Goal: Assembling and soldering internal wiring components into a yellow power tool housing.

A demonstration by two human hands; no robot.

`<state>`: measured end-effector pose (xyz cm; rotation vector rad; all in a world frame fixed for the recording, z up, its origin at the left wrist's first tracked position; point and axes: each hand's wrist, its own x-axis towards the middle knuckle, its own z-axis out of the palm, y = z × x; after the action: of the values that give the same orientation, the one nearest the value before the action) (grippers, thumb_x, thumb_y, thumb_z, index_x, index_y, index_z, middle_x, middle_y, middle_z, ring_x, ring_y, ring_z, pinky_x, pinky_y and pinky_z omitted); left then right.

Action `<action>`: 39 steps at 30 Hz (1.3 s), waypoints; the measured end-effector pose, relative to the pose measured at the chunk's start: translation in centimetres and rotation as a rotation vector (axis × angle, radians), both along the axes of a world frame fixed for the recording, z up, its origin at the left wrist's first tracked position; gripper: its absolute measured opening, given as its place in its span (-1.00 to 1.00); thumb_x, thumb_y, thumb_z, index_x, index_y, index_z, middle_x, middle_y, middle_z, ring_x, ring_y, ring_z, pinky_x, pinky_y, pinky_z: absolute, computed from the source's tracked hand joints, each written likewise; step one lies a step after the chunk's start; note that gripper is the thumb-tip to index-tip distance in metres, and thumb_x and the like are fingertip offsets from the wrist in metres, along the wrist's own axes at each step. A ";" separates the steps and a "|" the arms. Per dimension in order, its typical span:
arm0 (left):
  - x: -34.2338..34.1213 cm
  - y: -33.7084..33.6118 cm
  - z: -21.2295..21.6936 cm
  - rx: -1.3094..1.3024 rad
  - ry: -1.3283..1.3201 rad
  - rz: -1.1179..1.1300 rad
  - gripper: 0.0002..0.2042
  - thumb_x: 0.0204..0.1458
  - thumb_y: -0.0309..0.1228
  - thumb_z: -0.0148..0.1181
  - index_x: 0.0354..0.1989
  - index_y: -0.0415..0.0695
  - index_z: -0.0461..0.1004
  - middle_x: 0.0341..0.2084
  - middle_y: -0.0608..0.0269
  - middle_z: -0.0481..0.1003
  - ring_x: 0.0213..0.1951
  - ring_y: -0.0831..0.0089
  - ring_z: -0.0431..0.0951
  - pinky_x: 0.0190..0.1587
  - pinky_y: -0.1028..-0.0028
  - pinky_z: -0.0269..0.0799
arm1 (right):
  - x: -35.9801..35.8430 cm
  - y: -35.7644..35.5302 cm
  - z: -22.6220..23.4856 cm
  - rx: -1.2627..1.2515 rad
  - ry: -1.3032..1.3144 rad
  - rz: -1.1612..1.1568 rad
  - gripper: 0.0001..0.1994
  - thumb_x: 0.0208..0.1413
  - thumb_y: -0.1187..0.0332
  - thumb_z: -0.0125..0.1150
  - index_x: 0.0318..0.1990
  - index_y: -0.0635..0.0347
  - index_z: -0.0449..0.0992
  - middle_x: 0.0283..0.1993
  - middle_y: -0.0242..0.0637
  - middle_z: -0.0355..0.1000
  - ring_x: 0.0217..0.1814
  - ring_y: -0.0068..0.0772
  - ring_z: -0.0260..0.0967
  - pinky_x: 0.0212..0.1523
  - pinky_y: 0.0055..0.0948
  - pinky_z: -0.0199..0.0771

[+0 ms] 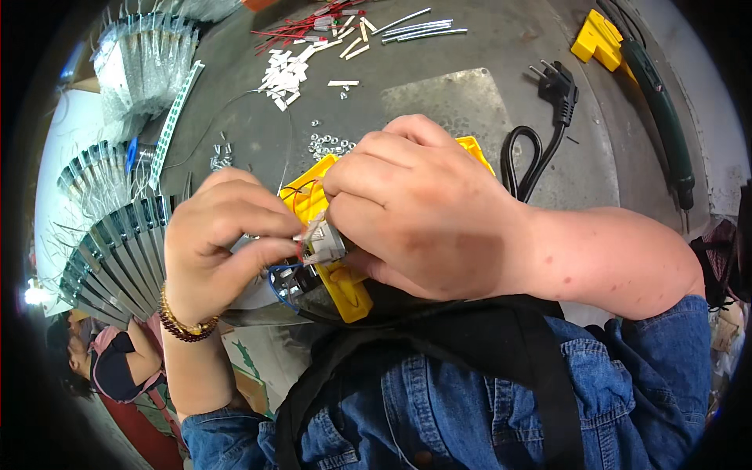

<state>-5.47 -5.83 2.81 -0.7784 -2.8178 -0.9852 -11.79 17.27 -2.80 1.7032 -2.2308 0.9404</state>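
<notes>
A yellow plastic housing (352,302) lies at the table's near edge, mostly hidden under my right hand. A small pale grey block (330,244) sits in it, with thin red, black and blue wires around. My left hand (223,235) is closed, thumb and forefinger pinching a thin wire beside the block. My right hand (427,204) is curled over the housing, its thumb low against the yellow side; its fingertips are partly hidden. A blue wire (274,286) loops out below my left fingers, by a black part (304,280).
Nuts (329,146), screws (222,154), white tubes (283,76), red-wired parts (317,27) and long bolts (423,31) lie beyond. A black plug (558,90) with cable and an electric screwdriver (658,110) are right. Metal strips (117,251) fan out left; another person (129,356) sits lower left.
</notes>
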 end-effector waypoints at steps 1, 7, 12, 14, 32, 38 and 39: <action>0.1 -0.1 -0.1 0.001 -0.001 0.000 -0.88 -0.23 -0.59 0.36 -0.49 -0.17 0.56 -0.50 0.28 0.55 -0.36 0.31 0.50 -0.25 0.37 0.38 | 0.1 0.0 0.0 0.001 -0.001 0.000 -0.67 -0.32 0.31 0.46 -0.37 0.19 0.48 -0.16 -0.32 0.42 -0.06 -0.26 0.39 0.03 -0.25 0.31; 0.2 0.3 -0.6 0.064 -0.021 0.003 -0.88 -0.23 -0.61 0.35 -0.49 -0.17 0.56 -0.48 0.27 0.56 -0.36 0.27 0.50 -0.22 0.37 0.39 | 0.0 0.1 0.1 0.012 0.001 0.022 -0.67 -0.33 0.33 0.47 -0.36 0.18 0.49 -0.16 -0.32 0.42 -0.06 -0.26 0.39 0.04 -0.24 0.29; 0.2 0.7 -1.2 0.178 -0.127 0.044 -0.88 -0.24 -0.66 0.29 -0.53 -0.17 0.52 -0.48 0.27 0.56 -0.35 0.29 0.52 -0.19 0.38 0.39 | -0.3 0.3 0.4 0.006 -0.029 0.041 -0.65 -0.36 0.37 0.47 -0.33 0.18 0.49 -0.17 -0.32 0.41 -0.06 -0.24 0.38 0.05 -0.23 0.28; 0.3 0.2 -1.3 0.175 -0.112 0.022 -0.88 -0.22 -0.66 0.30 -0.51 -0.18 0.52 -0.47 0.26 0.56 -0.32 0.31 0.52 -0.18 0.39 0.39 | -0.2 0.3 0.5 0.014 -0.035 0.037 -0.64 -0.35 0.38 0.47 -0.31 0.17 0.49 -0.17 -0.32 0.41 -0.06 -0.23 0.38 0.06 -0.23 0.28; 7.5 -0.7 -2.7 -0.122 0.205 0.172 -0.45 -0.25 -0.18 0.45 -0.02 -0.10 0.49 0.24 -0.07 0.25 0.25 -0.06 0.24 0.25 0.06 0.14 | 2.1 -2.6 4.3 0.322 -0.165 -0.200 -0.59 -0.01 0.01 0.35 -0.28 0.24 0.55 -0.33 -0.12 0.49 -0.22 -0.04 0.50 -0.19 -0.14 0.49; 9.1 1.7 -4.7 0.080 0.173 0.275 -0.68 -0.24 -0.38 0.39 -0.21 0.08 0.60 0.24 0.06 0.25 0.29 -0.06 0.19 0.28 0.03 0.08 | 2.7 -3.1 5.2 0.407 -0.201 -0.270 -0.58 -0.02 0.03 0.37 -0.24 0.25 0.56 -0.31 -0.12 0.51 -0.26 -0.07 0.52 -0.22 -0.19 0.53; 9.1 2.1 -5.1 0.015 0.224 0.283 -0.69 -0.23 -0.39 0.39 -0.21 0.13 0.61 0.25 0.07 0.24 0.30 -0.05 0.17 0.28 0.02 0.07 | 2.9 -3.2 5.3 0.427 -0.220 -0.292 -0.57 -0.04 0.03 0.39 -0.24 0.25 0.56 -0.30 -0.12 0.51 -0.27 -0.08 0.53 -0.22 -0.19 0.53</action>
<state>3.59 -3.77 -2.28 -0.4391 -2.6276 -0.8175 -8.90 14.06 2.47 1.4041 -2.8949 0.6411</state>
